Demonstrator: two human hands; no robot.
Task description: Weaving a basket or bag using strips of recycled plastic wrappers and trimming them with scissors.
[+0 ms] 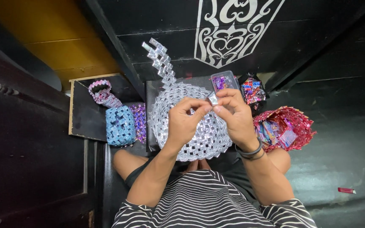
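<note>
Over lap | L hand point(182, 122) + R hand point(235, 116) fingers pinching small folded silver foil strip point(213, 99) above round woven silver foil basket point(191, 126) | body mostly woven, handle strip point(159, 61) loose | blue woven box point(120, 125) beside; red woven basket of wrappers point(292, 122) at R.

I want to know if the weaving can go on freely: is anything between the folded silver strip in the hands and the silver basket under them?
Nothing visible. Both hands, left and right, pinch the strip directly above the basket, with only open space between them.
</note>
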